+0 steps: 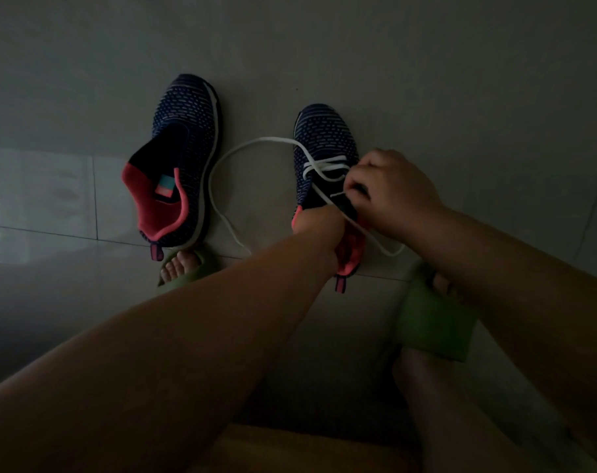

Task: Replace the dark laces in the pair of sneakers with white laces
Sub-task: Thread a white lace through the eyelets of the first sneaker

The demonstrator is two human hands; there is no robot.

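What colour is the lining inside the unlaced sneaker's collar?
Coral pink, on the unlaced sneaker; it shows plainly in the head view.

No legible text; only an unreadable teal-and-pink label [164,188] inside the left sneaker [181,158].

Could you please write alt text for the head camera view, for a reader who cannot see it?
In dim light, a person's right hand pinches a white lace at the eyelets of the right-side sneaker, while the left hand holds that shoe's collar. The other sneaker lies laceless to its left on the tiled floor, and the person wears green slippers.
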